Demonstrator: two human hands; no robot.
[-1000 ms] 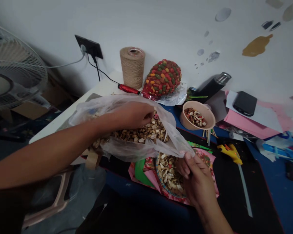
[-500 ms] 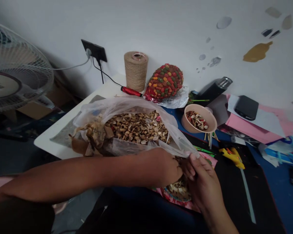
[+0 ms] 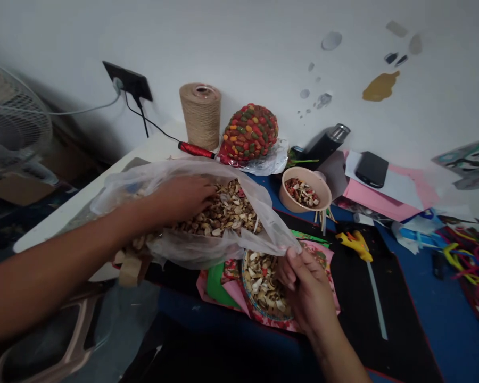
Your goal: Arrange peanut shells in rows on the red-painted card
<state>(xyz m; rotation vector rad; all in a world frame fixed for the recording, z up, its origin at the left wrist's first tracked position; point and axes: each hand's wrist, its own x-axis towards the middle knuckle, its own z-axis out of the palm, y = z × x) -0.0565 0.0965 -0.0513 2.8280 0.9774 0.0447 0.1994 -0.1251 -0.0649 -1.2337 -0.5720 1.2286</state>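
My left hand (image 3: 183,198) reaches over the rim of a clear plastic bag (image 3: 255,191), its fingers stretched out on the loose nut shells (image 3: 233,210) inside. They look like pistachio shells; the fingertips are partly hidden. At the bag's right corner my right hand (image 3: 309,282) is closed, pinching the plastic edge between thumb and fingers. Just below that corner, a round dish (image 3: 245,282) with a patterned rim holds pale shells and lies on red and pink patterned paper (image 3: 237,290). The right hand covers part of the dish.
Behind the bag stand a twine spool (image 3: 201,114) and an object covered in coloured pieces (image 3: 251,133). A pink bowl (image 3: 289,199) of shells sits right of them, near a black flask (image 3: 327,143). On the black mat (image 3: 395,282) lies a yellow glue gun (image 3: 355,244). A fan (image 3: 11,117) stands left.
My left hand has moved from over the dish, left and back into the bag of shells. The dish's contents now show. My right hand keeps the bag's corner; the view has turned right.
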